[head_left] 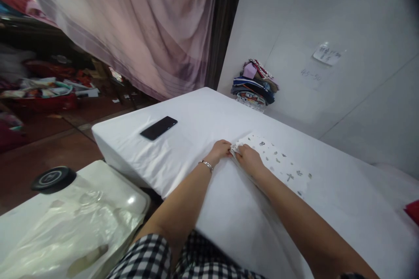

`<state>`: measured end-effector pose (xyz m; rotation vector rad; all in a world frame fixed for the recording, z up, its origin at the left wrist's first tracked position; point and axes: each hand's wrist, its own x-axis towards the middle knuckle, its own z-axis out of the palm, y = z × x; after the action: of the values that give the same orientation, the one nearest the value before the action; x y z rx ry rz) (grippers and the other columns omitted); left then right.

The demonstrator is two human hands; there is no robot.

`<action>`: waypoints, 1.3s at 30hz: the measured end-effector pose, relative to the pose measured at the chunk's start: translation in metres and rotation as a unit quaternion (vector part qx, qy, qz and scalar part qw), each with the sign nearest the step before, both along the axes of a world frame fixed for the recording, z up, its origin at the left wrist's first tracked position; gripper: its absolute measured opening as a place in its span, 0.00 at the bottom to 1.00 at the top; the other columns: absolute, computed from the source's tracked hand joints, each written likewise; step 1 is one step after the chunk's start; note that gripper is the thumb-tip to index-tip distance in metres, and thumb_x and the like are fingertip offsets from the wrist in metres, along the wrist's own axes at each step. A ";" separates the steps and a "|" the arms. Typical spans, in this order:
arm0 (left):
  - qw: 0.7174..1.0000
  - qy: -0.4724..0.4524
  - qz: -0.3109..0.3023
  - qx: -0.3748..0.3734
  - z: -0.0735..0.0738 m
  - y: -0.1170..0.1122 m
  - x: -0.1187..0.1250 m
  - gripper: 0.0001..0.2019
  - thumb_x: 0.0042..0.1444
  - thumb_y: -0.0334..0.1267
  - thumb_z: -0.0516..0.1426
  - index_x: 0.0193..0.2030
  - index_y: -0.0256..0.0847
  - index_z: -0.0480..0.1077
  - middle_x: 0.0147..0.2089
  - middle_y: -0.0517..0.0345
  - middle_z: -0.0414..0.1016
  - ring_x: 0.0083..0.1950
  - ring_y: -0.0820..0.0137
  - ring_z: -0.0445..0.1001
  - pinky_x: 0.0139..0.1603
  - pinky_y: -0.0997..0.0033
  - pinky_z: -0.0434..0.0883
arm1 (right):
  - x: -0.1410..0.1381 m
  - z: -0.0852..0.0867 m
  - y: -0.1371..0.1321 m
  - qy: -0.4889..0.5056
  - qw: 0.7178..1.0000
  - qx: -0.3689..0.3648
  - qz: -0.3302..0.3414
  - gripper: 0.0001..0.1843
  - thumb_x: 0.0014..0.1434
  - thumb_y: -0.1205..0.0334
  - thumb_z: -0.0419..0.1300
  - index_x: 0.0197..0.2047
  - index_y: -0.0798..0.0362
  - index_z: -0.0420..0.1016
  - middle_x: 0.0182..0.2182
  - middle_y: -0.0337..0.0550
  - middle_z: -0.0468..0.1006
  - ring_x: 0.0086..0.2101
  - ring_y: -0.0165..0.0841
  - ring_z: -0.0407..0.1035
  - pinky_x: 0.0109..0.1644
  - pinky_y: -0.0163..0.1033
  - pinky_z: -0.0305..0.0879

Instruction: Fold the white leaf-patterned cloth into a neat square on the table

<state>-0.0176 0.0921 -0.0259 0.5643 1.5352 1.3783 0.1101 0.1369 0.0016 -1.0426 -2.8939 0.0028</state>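
Note:
A white cloth with small dark printed figures [281, 165] lies flat on the white-covered table [183, 139]. My left hand [220, 149], with a silver bracelet on its wrist, is closed and pinches the cloth's near-left edge. My right hand [250, 160] is closed on the same edge, right beside the left, and its forearm lies along the cloth's near side. The two hands almost touch.
A black phone [159, 127] lies on the table to the left of my hands. Folded clothes [254, 84] are stacked at the table's far corner by the wall. A white plastic-covered object with a black round lid [53, 179] stands at the lower left. A pink curtain hangs behind.

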 end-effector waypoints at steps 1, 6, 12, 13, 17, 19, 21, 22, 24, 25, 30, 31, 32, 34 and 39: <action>1.000 -0.008 -0.005 0.004 0.001 -0.001 0.000 0.03 0.49 0.29 0.55 0.32 0.36 0.65 0.26 0.60 0.70 0.26 0.75 0.71 0.34 0.73 0.72 | 0.000 0.000 0.000 0.001 1.000 -0.001 -0.002 0.12 0.61 0.59 0.48 0.39 0.54 0.70 0.38 0.48 0.72 0.35 0.33 0.67 0.33 0.35 0.54; 0.999 -0.024 -0.024 0.028 0.001 -0.004 -0.002 0.07 0.50 0.36 0.59 0.32 0.36 0.65 0.27 0.59 0.71 0.27 0.74 0.71 0.35 0.71 0.72 | 0.004 0.000 0.000 0.013 1.000 -0.027 -0.006 0.13 0.60 0.55 0.50 0.40 0.54 0.70 0.38 0.46 0.72 0.34 0.32 0.67 0.32 0.34 0.53; 0.997 -0.048 -0.044 0.049 0.000 -0.006 -0.005 0.12 0.47 0.38 0.62 0.33 0.34 0.66 0.28 0.57 0.73 0.30 0.73 0.72 0.37 0.70 0.72 | 0.011 -0.001 0.013 0.099 0.989 -0.112 -0.004 0.16 0.60 0.53 0.47 0.37 0.51 0.74 0.32 0.41 0.74 0.33 0.31 0.66 0.33 0.32 0.55; 0.996 -0.052 -0.048 0.050 0.000 -0.007 -0.005 0.12 0.47 0.39 0.63 0.33 0.34 0.67 0.28 0.57 0.73 0.30 0.73 0.72 0.38 0.70 0.72 | 0.011 -0.002 0.015 0.109 0.987 -0.119 -0.007 0.16 0.60 0.54 0.47 0.37 0.50 0.74 0.32 0.41 0.74 0.33 0.31 0.67 0.34 0.32 0.55; 0.994 -0.063 -0.063 0.056 0.005 -0.011 -0.006 0.13 0.47 0.41 0.63 0.32 0.34 0.67 0.29 0.56 0.73 0.31 0.74 0.72 0.40 0.69 0.72 | 0.010 -0.004 0.019 0.123 0.985 -0.121 -0.004 0.15 0.60 0.56 0.48 0.36 0.50 0.75 0.33 0.40 0.76 0.34 0.31 0.67 0.34 0.32 0.56; 0.995 -0.058 -0.068 0.051 0.007 -0.013 -0.006 0.12 0.46 0.38 0.63 0.32 0.33 0.67 0.29 0.56 0.74 0.31 0.74 0.72 0.40 0.69 0.72 | 0.010 -0.006 0.019 0.134 0.984 -0.121 -0.001 0.16 0.60 0.56 0.47 0.34 0.49 0.76 0.32 0.39 0.76 0.33 0.31 0.68 0.34 0.32 0.56; 0.996 -0.047 -0.063 0.045 0.007 -0.013 -0.006 0.10 0.45 0.34 0.63 0.31 0.33 0.67 0.29 0.56 0.73 0.31 0.75 0.72 0.39 0.71 0.72 | 0.011 -0.007 0.019 0.149 0.981 -0.122 -0.003 0.17 0.60 0.57 0.47 0.32 0.50 0.76 0.30 0.39 0.77 0.33 0.31 0.68 0.35 0.32 0.57; 0.997 -0.042 -0.058 0.042 0.007 -0.013 -0.006 0.09 0.45 0.32 0.63 0.31 0.33 0.67 0.29 0.57 0.73 0.30 0.75 0.72 0.38 0.71 0.72 | 0.012 -0.007 0.020 0.156 0.980 -0.120 -0.006 0.17 0.60 0.57 0.46 0.32 0.50 0.76 0.30 0.39 0.77 0.33 0.31 0.68 0.35 0.32 0.57; 0.998 -0.034 -0.049 0.034 0.006 -0.012 -0.006 0.08 0.44 0.29 0.62 0.31 0.33 0.67 0.28 0.58 0.72 0.30 0.75 0.71 0.37 0.72 0.72 | 0.013 -0.006 0.019 0.166 0.979 -0.114 -0.015 0.18 0.61 0.58 0.45 0.33 0.51 0.75 0.31 0.40 0.77 0.33 0.31 0.68 0.36 0.32 0.57; 0.998 -0.031 -0.046 0.028 0.005 -0.011 -0.006 0.08 0.43 0.27 0.62 0.31 0.34 0.67 0.27 0.59 0.72 0.29 0.75 0.71 0.37 0.73 0.72 | 0.013 -0.006 0.019 0.170 0.979 -0.111 -0.019 0.18 0.61 0.58 0.44 0.34 0.52 0.75 0.32 0.41 0.77 0.34 0.31 0.68 0.37 0.32 0.57; 0.998 -0.027 -0.046 0.018 0.003 -0.008 -0.007 0.08 0.43 0.24 0.60 0.32 0.34 0.67 0.26 0.59 0.72 0.30 0.75 0.72 0.37 0.73 0.72 | 0.010 -0.002 0.012 0.139 0.986 -0.091 0.001 0.16 0.61 0.59 0.46 0.34 0.52 0.74 0.34 0.42 0.75 0.35 0.30 0.67 0.38 0.32 0.56; 0.998 -0.029 -0.046 0.021 0.004 -0.009 -0.007 0.08 0.43 0.24 0.60 0.32 0.34 0.68 0.26 0.59 0.72 0.30 0.75 0.72 0.37 0.73 0.72 | 0.010 -0.002 0.011 0.128 0.988 -0.089 0.008 0.16 0.61 0.59 0.46 0.34 0.51 0.74 0.34 0.42 0.75 0.35 0.30 0.66 0.38 0.32 0.56; 0.998 -0.032 -0.046 0.024 0.004 -0.009 -0.007 0.08 0.43 0.23 0.59 0.32 0.34 0.68 0.26 0.59 0.72 0.30 0.75 0.72 0.38 0.72 0.72 | 0.009 -0.001 0.010 0.121 0.989 -0.086 0.012 0.15 0.61 0.60 0.46 0.35 0.51 0.74 0.34 0.41 0.75 0.35 0.30 0.66 0.38 0.32 0.56; 0.998 -0.038 -0.049 0.031 0.005 -0.010 -0.007 0.07 0.43 0.23 0.59 0.31 0.34 0.68 0.26 0.59 0.72 0.29 0.75 0.72 0.38 0.71 0.71 | 0.008 -0.001 0.009 0.118 0.989 -0.084 0.013 0.15 0.61 0.60 0.46 0.36 0.51 0.74 0.35 0.41 0.74 0.36 0.30 0.66 0.39 0.32 0.56; 0.996 -0.049 -0.058 0.035 0.008 -0.013 -0.007 0.06 0.43 0.22 0.57 0.29 0.34 0.68 0.26 0.60 0.72 0.29 0.75 0.71 0.39 0.71 0.71 | 0.008 -0.003 0.008 0.105 0.992 -0.074 0.012 0.13 0.60 0.57 0.48 0.38 0.50 0.73 0.36 0.41 0.74 0.36 0.30 0.65 0.38 0.33 0.55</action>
<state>-0.0245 0.0796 -0.0180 0.6102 1.3593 1.3546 0.1176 0.1451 -0.0018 -0.9633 -2.7489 0.3120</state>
